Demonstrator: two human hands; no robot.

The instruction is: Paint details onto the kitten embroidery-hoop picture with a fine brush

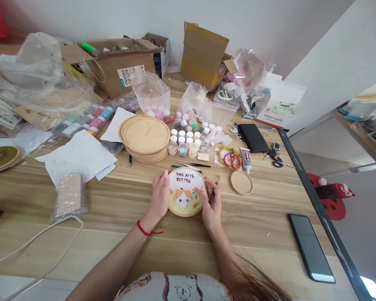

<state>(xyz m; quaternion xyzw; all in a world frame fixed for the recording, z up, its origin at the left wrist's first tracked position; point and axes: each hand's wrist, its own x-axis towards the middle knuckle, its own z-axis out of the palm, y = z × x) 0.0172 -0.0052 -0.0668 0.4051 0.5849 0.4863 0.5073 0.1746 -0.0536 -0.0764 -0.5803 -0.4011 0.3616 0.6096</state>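
Note:
Between both hands is a round wooden plate with a light rim, bearing a kitten picture and the words "THE KITE KITTEN". My left hand grips its left rim, thumb on top and fingers hidden beneath. On the right rim, my right hand has its thumb over the edge; the same hand also has a thin dark-handled tool with a small metal tip between the fingers. Just beyond the plate lie a green pencil and other slim tools. To the right sits a small round wooden dish.
Stacked wooden plates and white-capped jars stand behind. Red-handled pliers, a glue tube and a black case lie rightward. A phone rests near the right edge; a white cable crosses the left. Cardboard boxes line the back.

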